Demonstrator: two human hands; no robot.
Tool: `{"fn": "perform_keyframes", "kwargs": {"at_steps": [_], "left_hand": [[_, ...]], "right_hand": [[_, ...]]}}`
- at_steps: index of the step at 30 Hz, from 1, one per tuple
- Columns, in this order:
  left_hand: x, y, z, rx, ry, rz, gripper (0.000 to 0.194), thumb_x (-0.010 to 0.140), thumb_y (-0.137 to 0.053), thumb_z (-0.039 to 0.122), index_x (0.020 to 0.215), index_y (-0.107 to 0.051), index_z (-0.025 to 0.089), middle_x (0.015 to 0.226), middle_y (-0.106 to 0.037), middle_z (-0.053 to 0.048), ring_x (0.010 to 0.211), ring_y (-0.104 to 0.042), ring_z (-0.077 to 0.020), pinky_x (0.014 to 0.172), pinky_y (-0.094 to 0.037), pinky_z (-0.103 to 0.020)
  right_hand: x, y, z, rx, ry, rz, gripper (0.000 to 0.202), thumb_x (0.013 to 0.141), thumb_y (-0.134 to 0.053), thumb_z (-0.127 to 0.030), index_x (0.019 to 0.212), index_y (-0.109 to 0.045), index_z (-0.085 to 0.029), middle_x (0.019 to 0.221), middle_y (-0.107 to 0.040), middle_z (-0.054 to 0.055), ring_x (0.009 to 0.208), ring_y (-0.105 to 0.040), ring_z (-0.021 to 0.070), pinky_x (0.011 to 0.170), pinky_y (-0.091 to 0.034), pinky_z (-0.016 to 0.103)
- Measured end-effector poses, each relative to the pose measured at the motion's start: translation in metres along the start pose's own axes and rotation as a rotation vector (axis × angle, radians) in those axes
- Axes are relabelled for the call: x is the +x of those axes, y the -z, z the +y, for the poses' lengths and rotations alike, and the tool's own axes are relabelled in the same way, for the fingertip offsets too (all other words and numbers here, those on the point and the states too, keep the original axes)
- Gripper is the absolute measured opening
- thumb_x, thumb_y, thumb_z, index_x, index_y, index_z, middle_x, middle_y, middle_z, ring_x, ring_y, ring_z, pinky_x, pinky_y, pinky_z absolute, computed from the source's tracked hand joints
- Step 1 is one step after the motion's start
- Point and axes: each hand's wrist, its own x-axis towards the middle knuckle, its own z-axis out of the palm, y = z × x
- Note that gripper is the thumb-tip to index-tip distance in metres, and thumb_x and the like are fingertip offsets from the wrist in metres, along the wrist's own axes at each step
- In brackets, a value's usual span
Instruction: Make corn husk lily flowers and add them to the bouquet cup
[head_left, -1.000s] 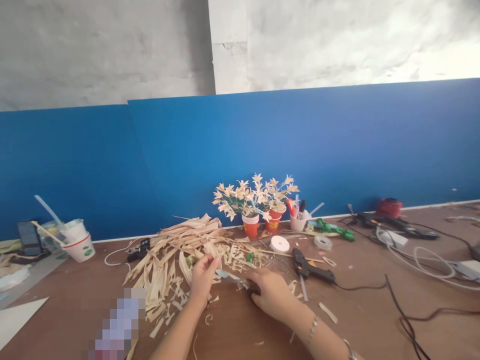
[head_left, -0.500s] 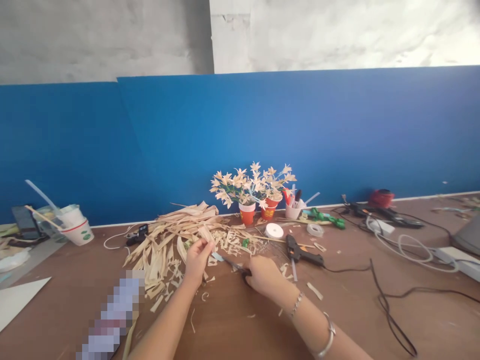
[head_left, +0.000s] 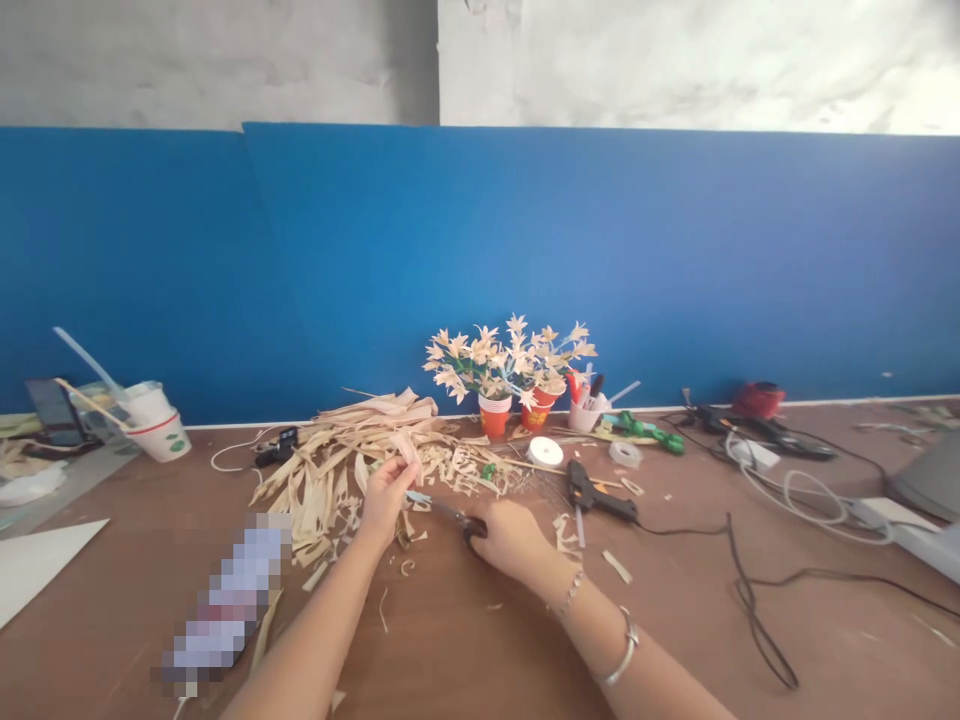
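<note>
My left hand (head_left: 388, 498) pinches a pale strip of dried corn husk (head_left: 405, 447) between thumb and fingers. My right hand (head_left: 510, 537) is closed round the dark handles of a pair of scissors (head_left: 451, 512), whose blades point left toward the left hand. How far the blades are apart is too small to tell. Behind the left hand lies a heap of dried husks (head_left: 307, 495) with many cut scraps. Beyond the hands, two red paper cups (head_left: 494, 420) hold husk flowers (head_left: 484, 352) on green and pale blue stems.
A black glue gun (head_left: 596, 492) with its cord, a white ribbon roll (head_left: 545, 452) and a tape roll (head_left: 625, 455) lie right of the scraps. A cup of pens (head_left: 583, 416) stands behind. Cables (head_left: 795, 500) spread at right; a paper cup (head_left: 161, 437) is at left.
The right hand and scissors have moved slightly left. My left hand still pinches the husk strip, and the whole view has shifted a little.
</note>
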Motion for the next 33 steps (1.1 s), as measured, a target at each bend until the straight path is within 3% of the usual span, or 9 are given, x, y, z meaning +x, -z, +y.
{"fn": "perform_keyframes", "kwargs": {"at_steps": [11,15,23,29,33], "left_hand": [[-0.001,-0.002,0.001,-0.012,-0.014,-0.039,0.025,0.066,-0.067,0.037,0.057,-0.058,0.015,0.051,-0.054,0.003,0.052,-0.045,-0.0101,0.054,-0.035,-0.022],[-0.001,-0.002,0.0,0.001,-0.024,-0.039,0.026,0.066,-0.067,0.036,0.056,-0.057,0.015,0.051,-0.053,0.003,0.053,-0.046,-0.0104,0.055,-0.036,-0.022],[0.0,0.0,-0.001,0.008,-0.031,-0.018,0.025,0.066,-0.067,0.036,0.056,-0.057,0.015,0.051,-0.053,0.003,0.052,-0.046,-0.0106,0.055,-0.037,-0.023],[0.003,0.005,-0.003,0.004,-0.052,0.023,0.026,0.066,-0.068,0.037,0.055,-0.057,0.016,0.052,-0.053,0.003,0.053,-0.047,-0.0112,0.056,-0.038,-0.023],[0.005,0.007,-0.006,-0.004,-0.053,0.055,0.024,0.066,-0.067,0.039,0.065,-0.063,0.016,0.056,-0.058,0.0,0.053,-0.049,-0.0123,0.055,-0.038,-0.024]], "right_hand": [[0.004,-0.003,-0.009,-0.088,-0.002,-0.004,0.027,0.073,-0.05,-0.026,0.091,-0.068,-0.019,0.086,-0.07,0.011,0.079,-0.065,0.0239,0.066,-0.043,0.028],[0.007,-0.003,-0.01,-0.102,-0.066,-0.024,0.026,0.073,-0.05,-0.028,0.085,-0.069,-0.016,0.084,-0.07,0.014,0.078,-0.065,0.0258,0.065,-0.044,0.03],[0.008,-0.001,-0.009,-0.053,-0.077,-0.052,0.025,0.072,-0.052,-0.026,0.084,-0.071,-0.016,0.085,-0.07,0.013,0.079,-0.064,0.023,0.066,-0.043,0.026],[0.009,-0.007,0.006,0.313,0.023,0.026,0.021,0.07,-0.053,-0.02,0.078,-0.072,-0.022,0.067,-0.068,0.003,0.064,-0.061,0.0163,0.055,-0.039,0.021],[0.016,-0.012,0.023,0.675,-0.111,0.05,0.023,0.072,-0.055,-0.03,0.08,-0.072,-0.018,0.053,-0.061,0.001,0.043,-0.053,0.0127,0.042,-0.036,0.02]]}}
